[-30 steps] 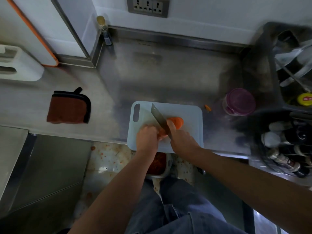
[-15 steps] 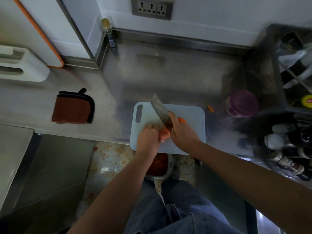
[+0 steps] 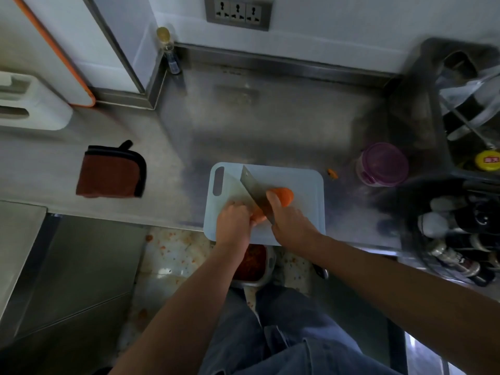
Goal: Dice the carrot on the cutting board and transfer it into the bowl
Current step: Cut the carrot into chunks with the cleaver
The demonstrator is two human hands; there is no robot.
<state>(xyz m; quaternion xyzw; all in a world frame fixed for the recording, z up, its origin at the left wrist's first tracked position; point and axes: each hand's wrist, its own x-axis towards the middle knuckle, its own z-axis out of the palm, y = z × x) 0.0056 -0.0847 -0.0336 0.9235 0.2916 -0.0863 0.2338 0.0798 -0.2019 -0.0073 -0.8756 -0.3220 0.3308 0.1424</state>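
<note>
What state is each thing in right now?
cutting board: flat, overhanging counter edge.
carrot: undiced piece lying on cutting board.
knife: blade across carrot.
bowl: below counter edge, holds orange bits.
left hand: holds carrot.
right hand: grips knife.
purple container: lid on.

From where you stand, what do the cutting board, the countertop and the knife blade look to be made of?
Cutting board: probably plastic. It is pale blue and matte, with a moulded handle slot.
Countertop: likely stainless steel. It is grey, with a dull brushed sheen and smeared reflections.
Knife blade: apparently metal. It is thin, flat and grey, and looks dull in this light.
</note>
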